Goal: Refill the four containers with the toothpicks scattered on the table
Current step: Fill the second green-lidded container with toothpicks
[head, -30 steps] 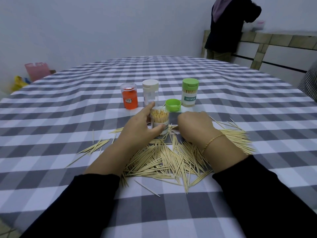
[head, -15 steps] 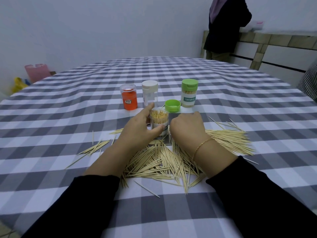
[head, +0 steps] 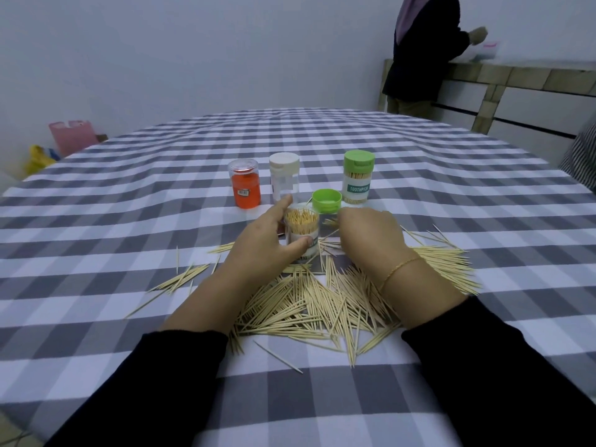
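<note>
My left hand point(head: 263, 245) grips an open clear container point(head: 302, 230) packed with upright toothpicks, thumb in front and index finger behind. My right hand point(head: 371, 237) lies knuckles-up just right of it, fingers curled down onto the toothpicks; what they hold is hidden. A big heap of loose toothpicks point(head: 316, 304) lies between my forearms. Behind stand an orange container point(head: 245, 183), a white-capped container point(head: 284, 175) and a green-capped filled container point(head: 357, 177). A loose green cap point(head: 326, 200) lies on the cloth.
The table wears a grey and white checked cloth point(head: 451, 195). More toothpicks fan out at the right point(head: 448, 262) and left point(head: 183, 275). A person point(head: 422, 50) stands at a tiled counter at the back right.
My right hand has slid left and slightly forward, closer to the open container. My left hand keeps its hold on the container.
</note>
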A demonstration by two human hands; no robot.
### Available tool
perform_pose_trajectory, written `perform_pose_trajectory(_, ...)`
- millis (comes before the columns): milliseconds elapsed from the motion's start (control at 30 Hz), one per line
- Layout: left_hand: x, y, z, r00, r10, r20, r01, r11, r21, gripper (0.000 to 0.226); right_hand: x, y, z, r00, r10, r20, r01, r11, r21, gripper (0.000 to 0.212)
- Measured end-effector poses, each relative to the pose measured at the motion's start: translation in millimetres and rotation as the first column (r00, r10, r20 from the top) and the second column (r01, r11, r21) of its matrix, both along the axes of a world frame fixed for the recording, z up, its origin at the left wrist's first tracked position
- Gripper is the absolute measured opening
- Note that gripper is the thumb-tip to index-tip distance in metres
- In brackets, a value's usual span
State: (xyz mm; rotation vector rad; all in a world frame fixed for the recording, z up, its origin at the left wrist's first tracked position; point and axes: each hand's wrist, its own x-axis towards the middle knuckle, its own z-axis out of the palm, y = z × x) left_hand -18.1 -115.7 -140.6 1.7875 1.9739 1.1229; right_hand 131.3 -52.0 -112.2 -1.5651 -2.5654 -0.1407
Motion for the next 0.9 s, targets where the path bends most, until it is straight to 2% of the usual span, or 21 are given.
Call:
perform_pose_trajectory(133,-1,1,0,1.0,0.004,-0.004,-0.004,1.0,-0.009,0.081,3,18,-1,0.955,-0.046,-0.294,0.004,0.99,-0.143,0.018)
perform_pose_trajectory(267,-1,1,-1,1.0,0.003,0.004,-0.003,1.0,-0.013,0.081,2,23,-2,0.81,-0.058,-0.584,-0.085,0.973,-0.214,0.015)
perform_pose_trajectory(333,-1,2,-1,1.0,0.003,0.003,-0.003,1.0,-0.012,0.081,0,22,0,0.697,-0.048,-0.716,-0.137,0.971,-0.198,0.014)
perform_pose_trajectory(433,0,2,-1,1.0,0.001,-0.003,-0.001,1.0,-0.012,0.08,-5,14,3,0.407,-0.047,-0.912,-0.243,0.957,-0.158,0.011)
perform_pose_trajectory(500,1,2,-1,1.0,-0.007,0.014,0.007,1.0,-0.004,0.08,-9,8,3,0.248,-0.04,-0.968,-0.3,0.947,-0.117,0.012)
perform_pose_trajectory(633,4,1,0,0.999,-0.019,0.04,0.019,1.0,-0.002,0.081,-14,-2,2,0.095,-0.009,-0.995,-0.374,0.926,-0.044,0.01)
perform_pose_trajectory(733,4,0,-1,0.998,-0.027,0.063,0.027,1.0,0.015,0.083,-19,-3,1,0.062,-0.028,-0.998,-0.405,0.913,-0.05,0.009)
perform_pose_trajectory(900,4,1,-3,0.995,-0.037,0.092,0.036,0.999,0.013,0.089,-23,0,-7,0.116,-0.043,-0.992,-0.423,0.902,-0.089,0.02)
